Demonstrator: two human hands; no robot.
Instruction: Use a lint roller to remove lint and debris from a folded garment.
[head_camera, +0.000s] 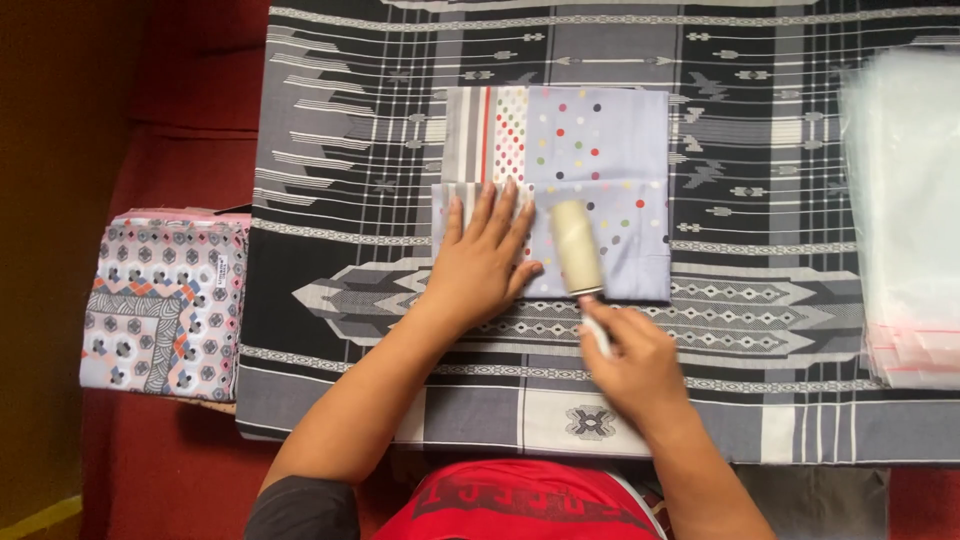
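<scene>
A folded pale lilac cloth (600, 150) with coloured dots and a striped edge lies on a black, grey and white patterned table cover (760, 330). My left hand (482, 262) presses flat on the cloth's near left corner, fingers spread. My right hand (632, 362) grips the white handle of a lint roller (577, 247), whose cream roll rests on the cloth just right of my left hand.
A stack of clear plastic bags (905, 210) with red seal strips lies at the table's right edge. To the left, on a red surface, sits a pile of folded patterned cloths (165, 300). My red shirt shows at the bottom.
</scene>
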